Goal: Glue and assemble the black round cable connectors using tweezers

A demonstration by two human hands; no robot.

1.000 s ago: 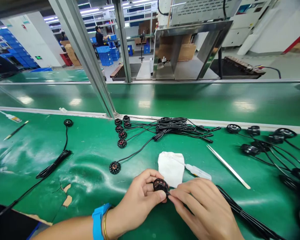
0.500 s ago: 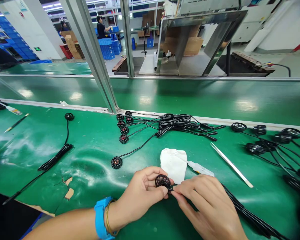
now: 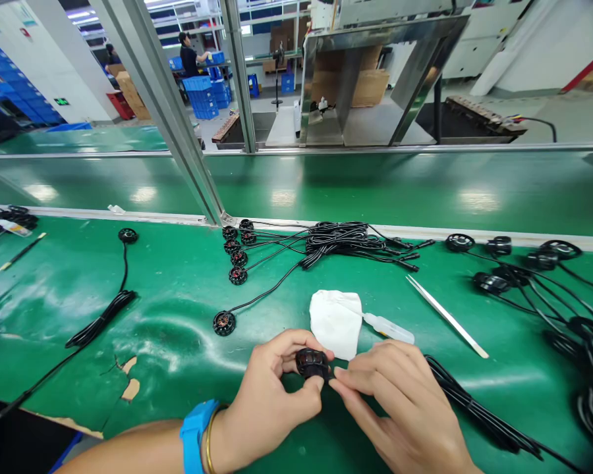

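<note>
My left hand (image 3: 281, 388), with a blue wristband, grips a small round black slotted housing (image 3: 312, 363) between thumb and fingers. The housing is turned with its slotted side toward me. At its right edge my right hand (image 3: 400, 395) pinches the thin black cable (image 3: 331, 378) close to where it leaves the housing; most of the cable there is hidden by the fingers. A bundled black cable (image 3: 484, 411) emerges from behind my right hand. Just beyond my hands lie a white cloth (image 3: 335, 322) and a small translucent bottle (image 3: 389, 328) with a thin nozzle.
Several black housings with coiled cables (image 3: 338, 240) lie along the back edge, one housing (image 3: 224, 322) nearer. White tweezers (image 3: 447, 316) lie right, beside more cabled parts (image 3: 494, 283). Another cable (image 3: 101, 319) and a torn mat patch (image 3: 130, 388) are left. A metal post (image 3: 165, 112) rises behind.
My left hand has tilted the housing, so its side now shows more than its face. My right fingers stay at the cable. The whole view has shifted slightly.
</note>
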